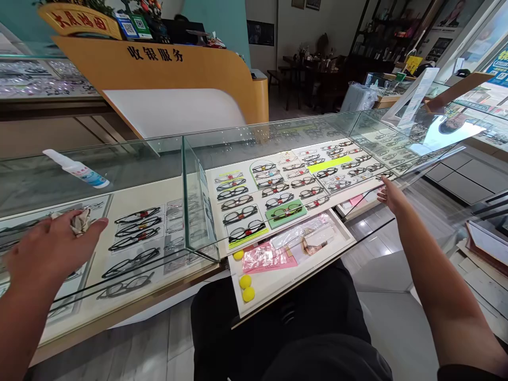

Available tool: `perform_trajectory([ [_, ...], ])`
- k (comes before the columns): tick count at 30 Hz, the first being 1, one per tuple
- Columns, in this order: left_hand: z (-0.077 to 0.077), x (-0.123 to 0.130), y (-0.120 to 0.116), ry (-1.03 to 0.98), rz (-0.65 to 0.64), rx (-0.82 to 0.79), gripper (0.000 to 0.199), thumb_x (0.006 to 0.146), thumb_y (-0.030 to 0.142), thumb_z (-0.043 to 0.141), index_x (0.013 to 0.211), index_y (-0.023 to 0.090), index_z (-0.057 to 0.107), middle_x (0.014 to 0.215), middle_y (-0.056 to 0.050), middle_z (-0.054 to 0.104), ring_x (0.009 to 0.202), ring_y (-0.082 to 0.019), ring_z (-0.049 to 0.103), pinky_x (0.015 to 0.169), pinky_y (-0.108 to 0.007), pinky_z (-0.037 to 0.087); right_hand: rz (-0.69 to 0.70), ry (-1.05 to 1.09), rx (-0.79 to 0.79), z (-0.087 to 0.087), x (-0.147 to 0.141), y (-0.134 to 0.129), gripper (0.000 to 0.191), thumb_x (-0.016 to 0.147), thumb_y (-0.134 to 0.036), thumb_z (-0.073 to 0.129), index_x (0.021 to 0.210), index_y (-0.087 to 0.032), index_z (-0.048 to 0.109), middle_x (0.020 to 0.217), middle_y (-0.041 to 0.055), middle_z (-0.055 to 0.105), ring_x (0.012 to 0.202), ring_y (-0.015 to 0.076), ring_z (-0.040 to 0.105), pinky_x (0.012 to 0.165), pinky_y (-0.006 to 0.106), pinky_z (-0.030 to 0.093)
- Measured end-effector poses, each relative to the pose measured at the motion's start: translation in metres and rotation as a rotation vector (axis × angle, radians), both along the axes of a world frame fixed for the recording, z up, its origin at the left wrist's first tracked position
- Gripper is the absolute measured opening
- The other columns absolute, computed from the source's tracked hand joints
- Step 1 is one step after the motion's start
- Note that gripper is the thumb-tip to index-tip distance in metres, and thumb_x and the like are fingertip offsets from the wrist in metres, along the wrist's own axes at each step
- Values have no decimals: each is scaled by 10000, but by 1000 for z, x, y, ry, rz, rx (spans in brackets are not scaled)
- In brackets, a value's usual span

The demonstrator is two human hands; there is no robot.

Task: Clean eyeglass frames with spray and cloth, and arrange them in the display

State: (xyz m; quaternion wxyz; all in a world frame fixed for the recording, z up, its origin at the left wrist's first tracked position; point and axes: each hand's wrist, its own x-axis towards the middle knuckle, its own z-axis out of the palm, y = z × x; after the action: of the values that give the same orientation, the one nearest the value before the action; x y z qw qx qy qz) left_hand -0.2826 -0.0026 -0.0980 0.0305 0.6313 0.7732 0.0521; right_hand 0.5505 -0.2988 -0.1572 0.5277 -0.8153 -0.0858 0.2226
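My left hand (pixel 55 248) lies over the glass top of the display case, shut on a crumpled cleaning cloth (pixel 80 222) that pokes out above the fingers. A white spray bottle (pixel 75 168) with a blue label lies on the glass, up and to the right of that hand. My right hand (pixel 391 197) is open, its fingertips at or on the far glass near the case's right end, and it holds nothing. Beneath the glass, rows of eyeglasses (pixel 242 211) sit on cream display boards.
An open drawer (pixel 278 286) below the case holds pink papers, plastic sleeves and yellow sponge balls. A glass divider (pixel 197 201) stands upright within the case. Behind it rises a wooden cashier counter (pixel 159 69), with dark furniture farther back. My dark-clothed lap lies below.
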Motion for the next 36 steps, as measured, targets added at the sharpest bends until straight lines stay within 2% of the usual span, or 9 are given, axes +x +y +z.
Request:
perform_trajectory([
  [5, -2, -1, 1, 8, 9, 1, 925, 875, 672, 401, 1715, 290, 467, 1779, -191, 449, 1673, -436, 377, 1299, -718, 346, 91, 53, -3, 8, 3, 26, 911, 982, -691, 692, 1723, -223, 447, 1817, 259, 379, 1372, 288, 725, 950, 327, 684],
  [9, -1, 1, 1, 16, 21, -3, 917, 865, 666, 395, 1697, 293, 485, 1781, -180, 447, 1659, -451, 389, 1289, -727, 349, 177, 110, 27, 21, 8, 31, 816, 1043, -672, 577, 1698, -196, 482, 1780, 250, 456, 1216, 264, 800, 892, 340, 699],
  [16, -6, -3, 3, 36, 23, 10, 901, 861, 658, 378, 1689, 321, 482, 1794, -155, 437, 1653, -445, 394, 1293, -708, 344, 216, -24, 43, 43, 0, 20, 528, 1037, -618, 526, 1207, -177, 762, 1427, 233, 761, 1155, 336, 815, 974, 484, 674],
  [19, -8, -4, 4, 29, 15, 14, 908, 861, 660, 378, 1706, 337, 453, 1805, -148, 423, 1678, -431, 359, 1301, -700, 333, 74, -265, 110, 39, -36, -4, 510, 1023, -606, 502, 1228, -204, 739, 1496, 214, 721, 1374, 364, 713, 1174, 546, 553],
  [22, -6, -2, 2, 22, 20, -2, 917, 864, 673, 366, 1711, 331, 449, 1795, -166, 426, 1678, -445, 351, 1296, -715, 328, -80, -604, 198, 21, -101, -45, 578, 999, -616, 537, 1377, -206, 688, 1629, 206, 610, 1579, 380, 499, 1353, 581, 307],
  [24, -3, 1, 1, 22, 33, -14, 921, 871, 676, 348, 1713, 317, 450, 1785, -181, 432, 1676, -448, 352, 1290, -727, 330, -83, -1120, 301, 4, -154, -70, 549, 1018, -599, 541, 1330, -193, 738, 1467, 208, 728, 1466, 436, 593, 1314, 674, 312],
  [26, 1, 5, -2, 22, 41, -20, 924, 879, 676, 340, 1718, 304, 450, 1782, -187, 436, 1677, -441, 353, 1288, -726, 339, 63, -1360, 298, -12, -204, -83, 498, 1013, -528, 589, 1349, -192, 741, 1458, 199, 738, 1477, 470, 590, 1248, 716, 375],
  [29, 4, 9, -4, 15, 47, -22, 929, 886, 677, 358, 1728, 291, 438, 1791, -187, 430, 1678, -445, 353, 1285, -732, 346, 295, -1434, 305, -29, -257, -75, 526, 1016, -480, 566, 1455, -220, 693, 1494, 179, 720, 1467, 455, 604, 1193, 687, 451],
  [36, -1, 1, 0, 93, -23, -27, 906, 945, 688, 298, 1715, 228, 426, 1776, -230, 432, 1642, -466, 401, 1251, -742, 394, 225, -1417, 439, -43, -273, -13, 548, 1015, -364, 517, 1522, -238, 682, 1445, 148, 765, 1363, 409, 683, 1135, 629, 515],
])
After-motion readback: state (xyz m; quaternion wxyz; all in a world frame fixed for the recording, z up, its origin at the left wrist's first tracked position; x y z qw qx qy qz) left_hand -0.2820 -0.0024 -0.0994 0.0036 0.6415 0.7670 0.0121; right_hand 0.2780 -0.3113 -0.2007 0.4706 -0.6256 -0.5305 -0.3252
